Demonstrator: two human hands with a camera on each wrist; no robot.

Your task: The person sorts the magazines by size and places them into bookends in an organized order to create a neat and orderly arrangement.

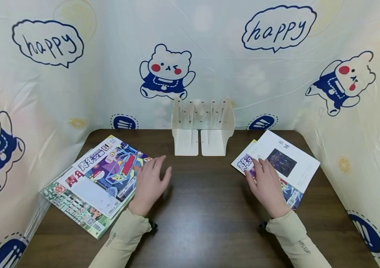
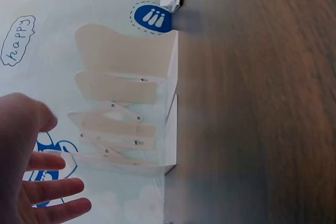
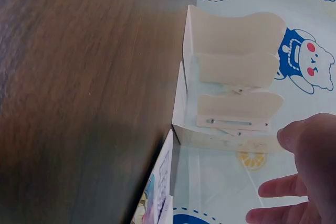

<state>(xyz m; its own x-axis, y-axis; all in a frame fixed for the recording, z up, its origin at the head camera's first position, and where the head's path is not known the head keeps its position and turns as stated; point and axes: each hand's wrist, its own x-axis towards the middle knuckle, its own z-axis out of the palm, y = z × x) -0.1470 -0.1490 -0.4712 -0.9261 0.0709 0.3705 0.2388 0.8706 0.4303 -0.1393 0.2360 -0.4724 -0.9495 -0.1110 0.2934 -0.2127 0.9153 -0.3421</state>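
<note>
Two beige sleeves [image 1: 119, 240] with dark bands at the wrists reach in from the near side, over a dark brown wood-grain bench [image 1: 203, 227]. At the near left of the pile lies a green-patterned paper magazine [image 1: 77, 210], partly covered by a purple-and-blue illustrated magazine [image 1: 121, 167] with a white panel. The left hand [image 1: 150, 184] is over the right edge of this pile, palm down, its fingers loosely extended and thumb apart, pinching nothing; whether it touches the covers cannot be told. On the right, the right hand [image 1: 266, 186] is over a second pile, fingers relaxed and slightly parted, again with contact unclear. Here a white booklet with a dark square picture [image 1: 300, 162] lies across a colourful illustrated magazine [image 1: 292, 195], which shows at the near and left sides. Farther off, between the piles, a white bookend rack with upright dividers [image 1: 186, 143] stands at the bench's far edge. Behind it hangs a pale sheet printed with navy-clothed bears [image 1: 220, 74] and "happy" bubbles.
</note>
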